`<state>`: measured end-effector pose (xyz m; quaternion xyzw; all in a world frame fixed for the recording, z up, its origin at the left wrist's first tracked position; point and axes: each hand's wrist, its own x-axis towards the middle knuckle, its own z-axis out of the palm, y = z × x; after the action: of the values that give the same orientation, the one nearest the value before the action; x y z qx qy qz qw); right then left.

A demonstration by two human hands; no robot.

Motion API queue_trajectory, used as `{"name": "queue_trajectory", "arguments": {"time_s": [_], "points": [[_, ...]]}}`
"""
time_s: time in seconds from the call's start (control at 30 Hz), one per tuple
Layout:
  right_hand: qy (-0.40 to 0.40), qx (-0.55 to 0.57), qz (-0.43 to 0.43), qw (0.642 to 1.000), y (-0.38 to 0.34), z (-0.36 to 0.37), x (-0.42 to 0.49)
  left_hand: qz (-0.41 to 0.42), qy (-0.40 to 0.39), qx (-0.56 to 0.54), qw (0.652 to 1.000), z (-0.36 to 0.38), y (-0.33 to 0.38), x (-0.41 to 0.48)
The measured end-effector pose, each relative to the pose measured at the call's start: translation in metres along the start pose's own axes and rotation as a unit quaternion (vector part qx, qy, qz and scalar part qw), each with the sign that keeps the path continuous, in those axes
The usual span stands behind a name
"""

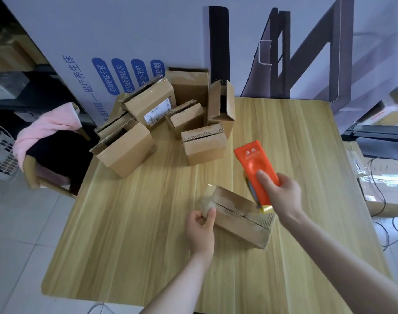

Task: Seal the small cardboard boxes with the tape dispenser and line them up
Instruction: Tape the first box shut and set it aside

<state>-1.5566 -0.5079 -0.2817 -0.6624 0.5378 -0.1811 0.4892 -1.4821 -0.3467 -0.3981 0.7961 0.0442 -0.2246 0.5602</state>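
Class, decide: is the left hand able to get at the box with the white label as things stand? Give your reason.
Probably not right now: the left hand pinches the end of the near box, and the labelled box sits in the far pile with other boxes close around it.

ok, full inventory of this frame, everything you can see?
box being taped: 1, brown, near middle of table
tape dispenser: 1, orange, at that box's right end
loose boxes: about 7, brown, piled at table's far left
table: 1, light wood
pink cloth: 1, on chair left of table
printed panel: 1, white, blue text, behind table
floor boxes: several, brown, right of table
left hand: holds the taped box's left end
right hand: grips the dispenser
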Motion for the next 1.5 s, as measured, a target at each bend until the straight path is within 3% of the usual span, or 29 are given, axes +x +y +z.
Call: {"name": "queue_trajectory", "arguments": {"time_s": [0.1,0.23,0.37,0.43,0.5,0.6,0.7,0.77,0.93,1.0,1.13,1.27,1.33,1.43,1.5], "points": [[0.018,0.017,0.014,1.0,0.012,0.014,-0.006,0.008,-0.021,0.03,0.999,0.0,0.002,0.0],[0.01,0.006,-0.008,1.0,0.017,0.018,-0.013,0.13,0.001,0.129,0.983,0.003,0.023,0.022],[0.003,-0.018,-0.025,1.0,0.017,0.023,-0.023,0.281,-0.051,0.324,0.902,0.014,0.057,0.054],[-0.005,-0.025,-0.031,0.999,0.019,0.025,-0.025,0.273,-0.1,0.412,0.863,0.019,0.066,0.068],[-0.011,-0.032,-0.038,0.999,0.021,0.028,-0.027,0.232,-0.138,0.442,0.856,0.021,0.068,0.077],[-0.005,-0.017,-0.036,0.999,0.022,0.028,-0.028,0.182,-0.185,0.385,0.886,0.025,0.06,0.08],[0.005,0.039,-0.002,0.999,0.023,0.022,-0.022,0.143,-0.238,0.198,0.94,0.03,0.047,0.074],[0.016,0.091,0.029,0.995,0.025,0.015,-0.016,0.091,-0.253,0.107,0.957,0.031,0.047,0.07],[0.026,0.132,0.058,0.989,0.026,0.005,-0.01,-0.091,-0.325,0.083,0.938,0.032,0.05,0.073],[0.017,0.134,0.053,0.989,0.025,0.008,-0.014,-0.125,-0.352,0.098,0.922,0.031,0.048,0.078],[0.03,0.145,0.047,0.988,0.026,0.009,-0.017,-0.168,-0.38,0.07,0.907,0.03,0.048,0.08],[0.036,0.143,0.048,0.988,0.025,0.011,-0.02,-0.186,-0.352,0.013,0.917,0.029,0.045,0.08],[0.039,0.142,0.048,0.988,0.024,0.011,-0.021,-0.161,-0.32,-0.005,0.934,0.029,0.043,0.078],[0.045,0.136,0.049,0.988,0.021,0.01,-0.02,-0.11,-0.202,-0.028,0.973,0.024,0.042,0.08],[0.051,0.132,0.048,0.989,0.02,0.01,-0.02,-0.094,-0.231,-0.022,0.968,0.016,0.043,0.076]]}}
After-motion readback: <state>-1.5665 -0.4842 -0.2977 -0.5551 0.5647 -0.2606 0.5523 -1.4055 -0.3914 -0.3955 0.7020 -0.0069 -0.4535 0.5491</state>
